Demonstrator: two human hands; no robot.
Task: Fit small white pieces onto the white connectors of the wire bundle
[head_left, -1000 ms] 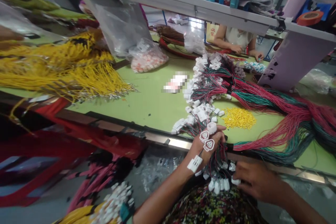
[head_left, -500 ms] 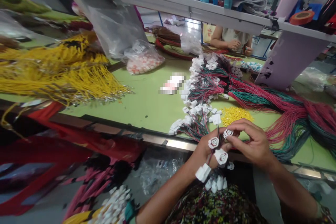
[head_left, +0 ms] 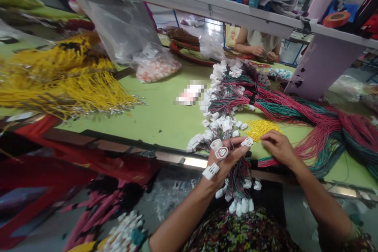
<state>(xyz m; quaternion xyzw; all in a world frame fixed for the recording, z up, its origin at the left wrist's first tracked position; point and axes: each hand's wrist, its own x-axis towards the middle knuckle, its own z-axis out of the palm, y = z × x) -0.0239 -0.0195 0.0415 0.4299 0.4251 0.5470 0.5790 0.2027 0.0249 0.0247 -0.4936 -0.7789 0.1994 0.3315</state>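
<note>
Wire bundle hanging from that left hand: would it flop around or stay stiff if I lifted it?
It would probably flop. The thin red and green wires droop from the left hand in loose curves. They likely feel light, though the white plastic plugs on their ends may add some swing. They might tangle too, being so bunched.

Head camera looks forward and down at wire harnesses (head_left: 233, 106).

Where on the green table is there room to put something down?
Most room: the green tabletop between the yellow wires and the white connectors. A smaller patch lies at the front right corner, beyond the red and green wires. It's crowded by the left hand and right hand, near the yellow pieces.
</note>
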